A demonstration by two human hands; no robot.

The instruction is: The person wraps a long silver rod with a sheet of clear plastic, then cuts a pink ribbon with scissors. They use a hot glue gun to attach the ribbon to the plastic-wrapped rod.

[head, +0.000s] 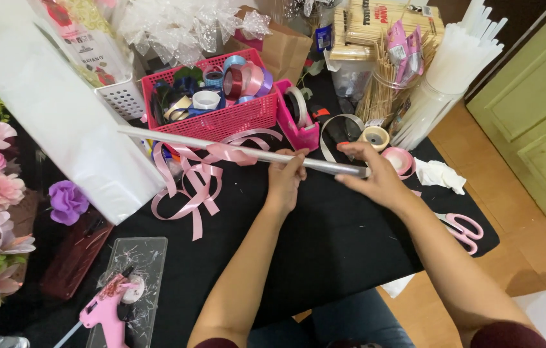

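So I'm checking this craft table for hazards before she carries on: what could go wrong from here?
The long white rod, held by the left hand and right hand, reaches over the pink basket of ribbon rolls; a swing could knock it. The pink ribbon tied on the rod trails loose loops that might snag. The pink scissors lie near the table's edge by the right forearm and could be nudged off.

A black-covered table (324,245) bears a pink basket (221,116), pink scissors (463,229), crumpled tissue (439,174) and a pink glue gun (107,312).
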